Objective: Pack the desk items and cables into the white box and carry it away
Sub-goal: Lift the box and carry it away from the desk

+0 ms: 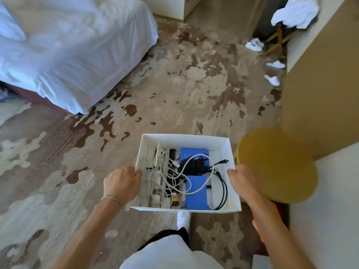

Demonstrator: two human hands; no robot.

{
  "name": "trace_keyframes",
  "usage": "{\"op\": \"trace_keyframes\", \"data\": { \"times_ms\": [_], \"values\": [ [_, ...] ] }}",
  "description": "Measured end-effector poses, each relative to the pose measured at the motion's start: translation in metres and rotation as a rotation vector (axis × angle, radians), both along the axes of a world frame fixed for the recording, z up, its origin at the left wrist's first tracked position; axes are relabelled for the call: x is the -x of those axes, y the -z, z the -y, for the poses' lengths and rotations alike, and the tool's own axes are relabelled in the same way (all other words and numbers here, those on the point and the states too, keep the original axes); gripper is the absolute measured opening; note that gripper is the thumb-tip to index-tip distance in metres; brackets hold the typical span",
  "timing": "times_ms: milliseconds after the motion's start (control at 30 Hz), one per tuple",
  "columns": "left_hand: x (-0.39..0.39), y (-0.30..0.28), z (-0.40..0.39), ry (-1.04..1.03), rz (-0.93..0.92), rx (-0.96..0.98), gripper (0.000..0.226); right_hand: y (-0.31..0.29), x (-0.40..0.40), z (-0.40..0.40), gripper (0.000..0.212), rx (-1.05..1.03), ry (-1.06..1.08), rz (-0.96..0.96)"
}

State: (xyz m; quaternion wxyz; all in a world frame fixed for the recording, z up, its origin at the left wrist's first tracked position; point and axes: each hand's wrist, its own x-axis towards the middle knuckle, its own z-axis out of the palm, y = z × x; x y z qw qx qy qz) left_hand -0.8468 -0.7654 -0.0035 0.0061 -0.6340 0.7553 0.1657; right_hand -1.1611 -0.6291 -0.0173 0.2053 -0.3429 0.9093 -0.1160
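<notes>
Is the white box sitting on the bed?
No, the white box is held up over the carpet by the left hand and right hand, away from the bed.

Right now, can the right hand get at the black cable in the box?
Probably not. The right hand grips the white box's right wall, sharing the carry with the left hand. The black cable lies uncovered close by, but reaching means letting go.

Bright daylight, soft shadows, motion blur — edges bowed
</notes>
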Motion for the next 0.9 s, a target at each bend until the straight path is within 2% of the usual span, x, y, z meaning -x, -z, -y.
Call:
{"op": "trace_keyframes", "data": {
  "times_ms": [100, 267, 367, 533, 633, 800, 900],
  "values": [
    [0.06, 0.004, 0.017, 0.053, -0.005, -0.05, 0.048, 0.005, 0.05, -0.003, 0.037, -0.01, 0.073, 0.027],
    [0.154, 0.016, 0.036, 0.158, -0.022, -0.068, 0.048, 0.01, 0.122, -0.016, 0.033, 0.026, 0.292, 0.264],
    [0.206, 0.02, 0.04, 0.221, -0.007, -0.07, 0.049, 0.008, 0.161, -0.033, 0.031, 0.019, 0.354, 0.22],
    [0.29, 0.027, 0.035, 0.269, -0.033, -0.077, 0.047, 0.013, 0.226, -0.061, 0.033, -0.053, 0.345, 0.012],
    [0.34, 0.037, 0.028, 0.296, -0.029, -0.092, 0.046, 0.024, 0.273, -0.074, 0.037, -0.074, 0.411, 0.032],
    [0.425, 0.058, 0.009, 0.268, -0.026, -0.176, 0.039, 0.052, 0.364, -0.083, 0.037, -0.137, 0.321, 0.017],
    [0.472, 0.081, -0.002, 0.216, 0.044, -0.208, 0.041, 0.078, 0.418, -0.086, 0.04, -0.144, 0.27, 0.013]
  ]
}}
